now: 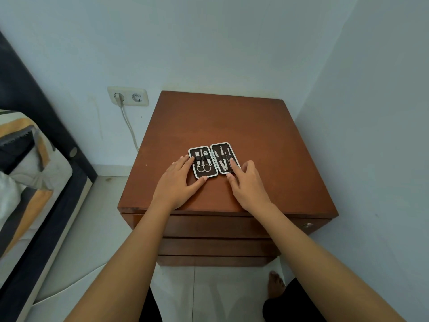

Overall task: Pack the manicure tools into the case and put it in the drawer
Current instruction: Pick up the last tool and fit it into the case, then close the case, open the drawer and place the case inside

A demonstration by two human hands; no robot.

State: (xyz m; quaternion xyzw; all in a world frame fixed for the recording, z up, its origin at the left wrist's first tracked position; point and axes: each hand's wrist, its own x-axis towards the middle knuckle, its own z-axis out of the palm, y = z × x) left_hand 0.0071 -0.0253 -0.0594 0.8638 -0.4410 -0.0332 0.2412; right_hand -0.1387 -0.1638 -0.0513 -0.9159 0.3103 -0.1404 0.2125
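A small manicure case lies flat and open on the brown wooden nightstand. Its two dark halves have white rims. The left half holds scissors and clippers under elastic loops; the right half holds several slim metal tools. My left hand rests flat on the wood, fingertips and thumb touching the case's left edge and front corner. My right hand touches the right half, its index finger lying on the tools there. The drawers below the top are closed.
The nightstand stands in a corner, walls behind and to the right. A wall socket with a plugged white cable is at the left. A bed with a striped cover runs along the left. My bare foot is on the tiled floor.
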